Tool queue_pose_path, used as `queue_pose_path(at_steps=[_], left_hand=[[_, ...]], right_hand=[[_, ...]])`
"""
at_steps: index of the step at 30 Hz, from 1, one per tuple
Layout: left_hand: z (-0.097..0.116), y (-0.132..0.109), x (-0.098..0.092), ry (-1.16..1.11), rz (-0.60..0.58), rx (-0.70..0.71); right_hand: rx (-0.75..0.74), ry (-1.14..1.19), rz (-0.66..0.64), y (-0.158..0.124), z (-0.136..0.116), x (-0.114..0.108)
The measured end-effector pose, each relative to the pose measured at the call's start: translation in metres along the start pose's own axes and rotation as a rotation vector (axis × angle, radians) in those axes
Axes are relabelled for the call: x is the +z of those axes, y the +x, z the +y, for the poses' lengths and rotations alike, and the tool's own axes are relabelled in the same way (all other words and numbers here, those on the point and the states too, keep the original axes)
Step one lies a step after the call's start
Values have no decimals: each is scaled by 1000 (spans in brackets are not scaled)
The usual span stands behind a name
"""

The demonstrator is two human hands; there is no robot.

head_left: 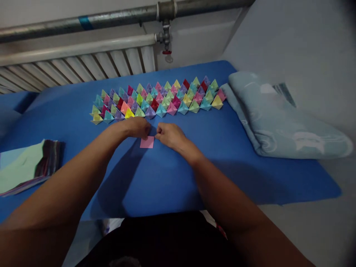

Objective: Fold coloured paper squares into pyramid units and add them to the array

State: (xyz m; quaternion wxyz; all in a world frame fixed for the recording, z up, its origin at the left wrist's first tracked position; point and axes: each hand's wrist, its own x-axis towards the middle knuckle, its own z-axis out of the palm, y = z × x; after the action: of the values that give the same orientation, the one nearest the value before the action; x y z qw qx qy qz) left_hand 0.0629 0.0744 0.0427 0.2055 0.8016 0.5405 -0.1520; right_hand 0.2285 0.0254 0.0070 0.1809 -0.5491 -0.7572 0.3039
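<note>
A small pink square of paper lies on the blue tabletop, just in front of my body. At its upper edge my left hand is closed, the fingertips pinching the paper near its top. My right hand is curled too, with thumb and finger pressed together at the paper's upper right corner. Beyond both hands stand rows of folded paper boats in many colours, packed close together. The nearest row sits right behind my left hand, which hides part of it.
A stack of coloured paper sheets lies at the left. To the right is a folded pale blue blanket against the wall. A white radiator, a metal pipe and a red-handled valve run behind the table.
</note>
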Motion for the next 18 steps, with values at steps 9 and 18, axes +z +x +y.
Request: queue_pose_path(at_steps=[9,18], left_hand=[[-17,-38,10,-314,15,-39],[-20,-79,54,-1373,521,-184]], right_hand=[[4,148,76,5,7,4],[88,737,-17,-4,-17,18]])
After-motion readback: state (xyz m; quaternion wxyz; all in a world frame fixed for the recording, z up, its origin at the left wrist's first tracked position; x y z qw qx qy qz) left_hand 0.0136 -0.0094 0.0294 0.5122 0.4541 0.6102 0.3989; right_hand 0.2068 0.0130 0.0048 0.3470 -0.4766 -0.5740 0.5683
